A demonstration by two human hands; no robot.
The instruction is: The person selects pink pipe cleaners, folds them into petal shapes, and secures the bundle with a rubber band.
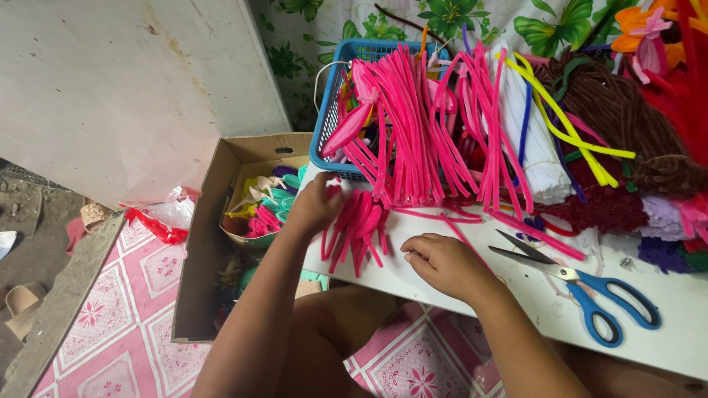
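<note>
My left hand rests on the left end of a small heap of bent pink pipe cleaners on a white table, fingers closed over some of them. My right hand lies on the table just right of that heap, fingers curled at its edge, with nothing clearly held. Long pink pipe cleaners spill from a blue basket behind the heap.
Blue-handled scissors lie to the right of my right hand. White, yellow, brown, purple and red pipe cleaners cover the far right. An open cardboard box with coloured pieces stands on the pink patterned floor at the left.
</note>
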